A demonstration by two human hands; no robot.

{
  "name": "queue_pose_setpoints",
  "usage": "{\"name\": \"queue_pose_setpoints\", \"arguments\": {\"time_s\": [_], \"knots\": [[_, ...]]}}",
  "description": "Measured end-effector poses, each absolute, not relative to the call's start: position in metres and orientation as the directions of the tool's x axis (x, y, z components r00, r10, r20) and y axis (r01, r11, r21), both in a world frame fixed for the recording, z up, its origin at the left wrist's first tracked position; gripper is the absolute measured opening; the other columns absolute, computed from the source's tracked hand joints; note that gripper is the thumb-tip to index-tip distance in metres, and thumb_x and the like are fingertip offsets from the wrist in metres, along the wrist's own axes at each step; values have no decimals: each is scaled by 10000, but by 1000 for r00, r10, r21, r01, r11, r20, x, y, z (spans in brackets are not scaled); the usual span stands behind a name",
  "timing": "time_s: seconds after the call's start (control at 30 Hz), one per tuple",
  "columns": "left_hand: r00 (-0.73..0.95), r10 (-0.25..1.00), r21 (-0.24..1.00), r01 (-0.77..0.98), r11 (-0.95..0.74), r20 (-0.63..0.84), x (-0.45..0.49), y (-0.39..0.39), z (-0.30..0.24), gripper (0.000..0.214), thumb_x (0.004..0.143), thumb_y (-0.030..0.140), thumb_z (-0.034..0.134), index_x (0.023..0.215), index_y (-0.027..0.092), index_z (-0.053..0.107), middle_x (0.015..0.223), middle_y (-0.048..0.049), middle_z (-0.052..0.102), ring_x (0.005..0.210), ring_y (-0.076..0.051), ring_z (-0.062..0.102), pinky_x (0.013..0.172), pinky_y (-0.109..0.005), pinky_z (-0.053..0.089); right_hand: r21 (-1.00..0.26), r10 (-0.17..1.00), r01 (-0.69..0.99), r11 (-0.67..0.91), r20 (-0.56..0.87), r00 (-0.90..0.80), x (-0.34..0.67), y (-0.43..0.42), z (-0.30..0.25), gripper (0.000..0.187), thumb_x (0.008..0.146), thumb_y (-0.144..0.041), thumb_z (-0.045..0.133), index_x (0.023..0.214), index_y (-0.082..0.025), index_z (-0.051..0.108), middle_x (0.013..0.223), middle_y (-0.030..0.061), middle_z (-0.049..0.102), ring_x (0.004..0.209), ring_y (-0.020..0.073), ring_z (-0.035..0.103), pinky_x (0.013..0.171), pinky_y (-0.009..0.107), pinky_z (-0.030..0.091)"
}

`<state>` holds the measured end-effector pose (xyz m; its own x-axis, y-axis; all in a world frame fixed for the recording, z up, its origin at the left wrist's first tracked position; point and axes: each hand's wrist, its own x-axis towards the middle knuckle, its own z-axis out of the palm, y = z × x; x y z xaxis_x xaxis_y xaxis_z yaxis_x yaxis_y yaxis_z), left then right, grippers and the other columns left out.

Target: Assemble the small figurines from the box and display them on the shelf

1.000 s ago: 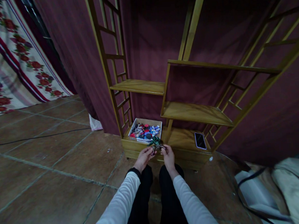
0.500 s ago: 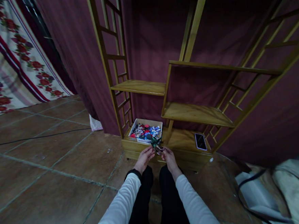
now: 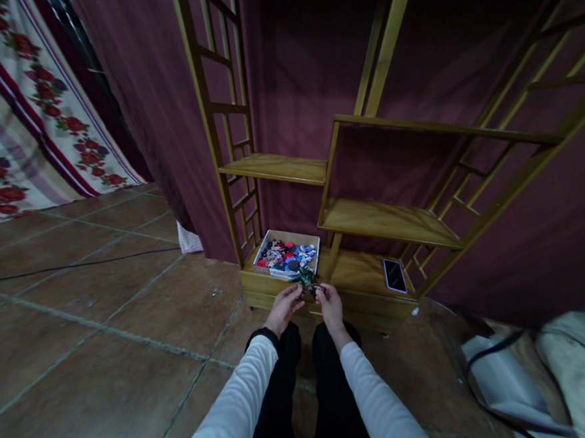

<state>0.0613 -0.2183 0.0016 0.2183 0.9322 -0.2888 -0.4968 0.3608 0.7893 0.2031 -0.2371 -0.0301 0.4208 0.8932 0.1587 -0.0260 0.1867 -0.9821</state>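
Note:
A small figurine [image 3: 306, 279], dark green on top and brownish below, is held between both hands in front of the shelf's bottom board. My left hand [image 3: 283, 308] pinches its left side with thumb and fingers. From the right, my right hand [image 3: 331, 306] grips its lower right part with closed fingertips. Just behind the figurine stands a shallow white box [image 3: 318, 246], full of small red, blue, black and silvery figures and round pieces. The figurine's finer details are too small to make out, and it overlaps the box's front edge.
A wooden display shelf [image 3: 387, 220] with stepped boards and lattice sides rises ahead, before a maroon curtain [image 3: 302, 65]. A phone [image 3: 395, 276] lies on its bottom board at right. Bags [image 3: 503, 371] sit on the floor at right; a black cable [image 3: 80, 264] crosses the tiles at left.
The figurine has turned in my fingers: its pinkish-brown lower part, which hung down to the right, now lies more level between my hands. The box and phone stay where they were.

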Motion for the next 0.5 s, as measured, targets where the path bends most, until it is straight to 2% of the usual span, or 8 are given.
{"name": "queue_pose_setpoints", "arguments": {"time_s": [0.2, 0.5], "knots": [[198, 936, 814, -462, 352, -292, 64, -218, -3, 250, 620, 173, 754, 842, 124, 650, 721, -63, 667, 634, -122, 623, 591, -219, 475, -974, 868, 32, 224, 215, 449, 200, -240, -29, 315, 706, -345, 577, 976, -182, 577, 913, 55, 631, 765, 171, 602, 600, 275, 507], [192, 962, 807, -527, 268, -194, 63, -216, -8, 376, 589, 162, 777, 931, 135, 622, 778, -62, 683, 704, -134, 650, 588, -193, 445, -971, 882, 36, 237, 230, 411, 201, -242, -28, 375, 685, -283, 594, 1043, -187, 541, 988, 66, 637, 799, 168, 623, 739, 315, 496]]}}
